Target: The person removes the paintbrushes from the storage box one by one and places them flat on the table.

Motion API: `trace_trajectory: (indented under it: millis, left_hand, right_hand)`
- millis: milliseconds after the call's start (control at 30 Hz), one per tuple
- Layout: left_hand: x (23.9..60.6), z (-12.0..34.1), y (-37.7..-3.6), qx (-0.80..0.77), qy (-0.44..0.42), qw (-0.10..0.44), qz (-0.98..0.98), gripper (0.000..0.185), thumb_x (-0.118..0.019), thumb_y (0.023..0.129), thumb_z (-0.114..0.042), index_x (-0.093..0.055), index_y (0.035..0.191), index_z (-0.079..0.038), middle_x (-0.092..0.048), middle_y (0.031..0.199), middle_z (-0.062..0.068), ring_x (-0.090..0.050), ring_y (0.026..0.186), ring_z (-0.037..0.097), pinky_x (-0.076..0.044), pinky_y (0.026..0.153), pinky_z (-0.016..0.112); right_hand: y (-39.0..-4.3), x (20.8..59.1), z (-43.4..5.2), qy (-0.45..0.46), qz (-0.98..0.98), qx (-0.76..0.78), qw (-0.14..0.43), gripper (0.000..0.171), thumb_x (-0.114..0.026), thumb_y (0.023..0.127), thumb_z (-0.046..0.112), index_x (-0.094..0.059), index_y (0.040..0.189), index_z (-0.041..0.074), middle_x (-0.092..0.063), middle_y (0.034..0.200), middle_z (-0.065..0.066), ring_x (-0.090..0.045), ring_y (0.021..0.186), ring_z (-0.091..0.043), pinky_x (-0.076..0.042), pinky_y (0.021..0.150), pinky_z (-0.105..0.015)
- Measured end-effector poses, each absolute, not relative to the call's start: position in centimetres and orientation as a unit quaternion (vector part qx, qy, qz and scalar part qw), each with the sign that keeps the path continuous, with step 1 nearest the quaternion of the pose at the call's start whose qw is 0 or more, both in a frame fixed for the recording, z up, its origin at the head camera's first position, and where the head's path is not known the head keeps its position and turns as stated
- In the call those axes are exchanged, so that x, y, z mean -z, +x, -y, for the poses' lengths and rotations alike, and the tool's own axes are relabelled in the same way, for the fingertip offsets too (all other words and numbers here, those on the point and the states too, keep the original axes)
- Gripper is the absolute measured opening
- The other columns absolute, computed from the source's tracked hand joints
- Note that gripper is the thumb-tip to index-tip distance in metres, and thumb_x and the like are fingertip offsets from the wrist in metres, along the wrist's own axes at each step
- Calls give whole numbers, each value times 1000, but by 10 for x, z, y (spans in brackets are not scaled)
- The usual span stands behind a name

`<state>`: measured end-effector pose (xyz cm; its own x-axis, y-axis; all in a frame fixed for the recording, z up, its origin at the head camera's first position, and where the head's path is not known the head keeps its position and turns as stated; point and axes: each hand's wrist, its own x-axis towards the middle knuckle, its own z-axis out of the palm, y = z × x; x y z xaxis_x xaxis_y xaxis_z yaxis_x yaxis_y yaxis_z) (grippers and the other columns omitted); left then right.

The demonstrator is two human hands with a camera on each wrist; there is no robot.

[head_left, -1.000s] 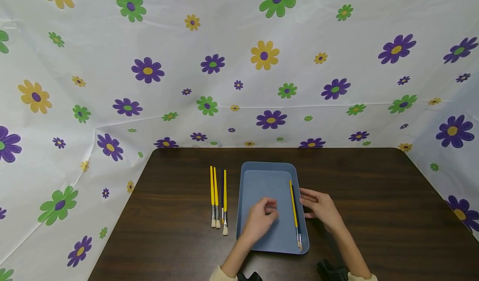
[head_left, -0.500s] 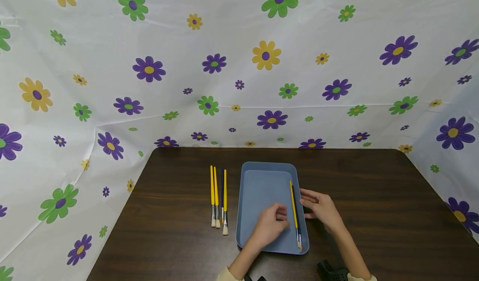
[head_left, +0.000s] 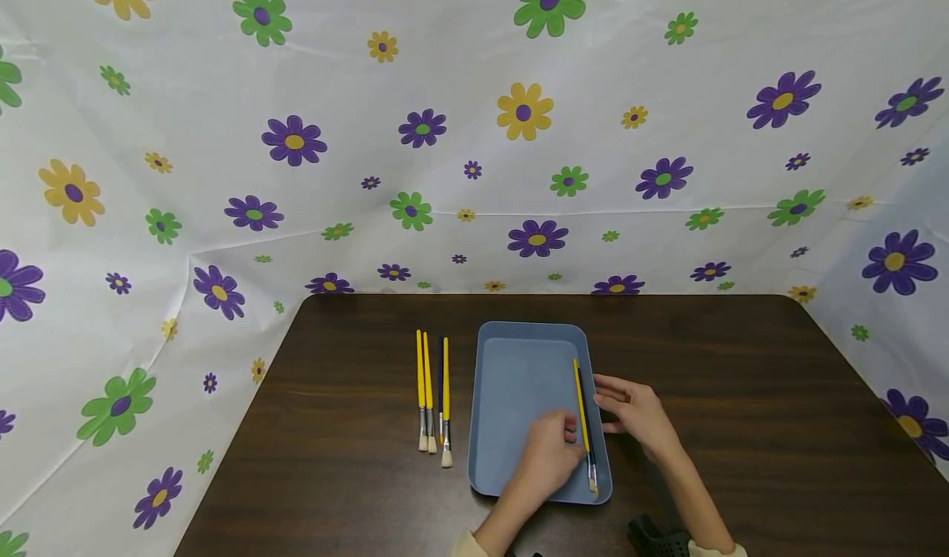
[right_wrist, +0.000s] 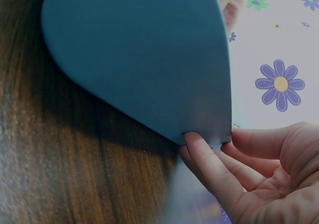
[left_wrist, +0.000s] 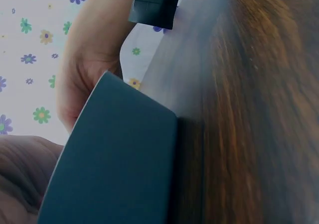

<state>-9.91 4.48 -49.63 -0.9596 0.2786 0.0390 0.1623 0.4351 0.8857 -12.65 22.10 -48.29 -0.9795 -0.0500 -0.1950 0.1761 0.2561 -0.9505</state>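
A grey-blue tray [head_left: 511, 367] lies on the dark wooden table, with a yellow-handled paintbrush [head_left: 581, 400] and a dark-handled paintbrush [head_left: 588, 417] side by side along its right wall. My left hand [head_left: 549, 454] is low over the tray's front half, fingers loosely bent, thumb tip right at the yellow handle; its palm side is hidden in the head view. My right hand [head_left: 638, 413] grips the tray's right edge. In the right wrist view its thumb is at the rim and its fingers [right_wrist: 204, 159] press the outer wall from below.
Left of the tray, several paintbrushes lie roughly parallel with bristles toward the front: yellow-handled paintbrushes [head_left: 427, 384] and a dark-handled paintbrush [head_left: 441, 376]. A flower-printed cloth [head_left: 474, 128] hangs behind the table [head_left: 712, 376]. A black device [head_left: 656, 536] sits at the right wrist.
My left hand has moved right and slightly toward the front across the tray, up to the paintbrushes inside it. The right hand, tray and paintbrushes have stayed in place.
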Motion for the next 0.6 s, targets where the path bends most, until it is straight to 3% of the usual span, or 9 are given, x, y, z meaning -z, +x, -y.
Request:
trace_trajectory:
  millis: [600]
  left_hand:
    - [498,-61,-101,-485,122,41,-865,30,-80,76,11,-68,102,4,-56,87,2,-54,75,4,-50,67,17]
  right_hand:
    - [-124,482,-221,34,-782,616,92,47,-58,104,2,-45,145,-17,-58,135,-37,-71,106,-28,-63,72,-36]
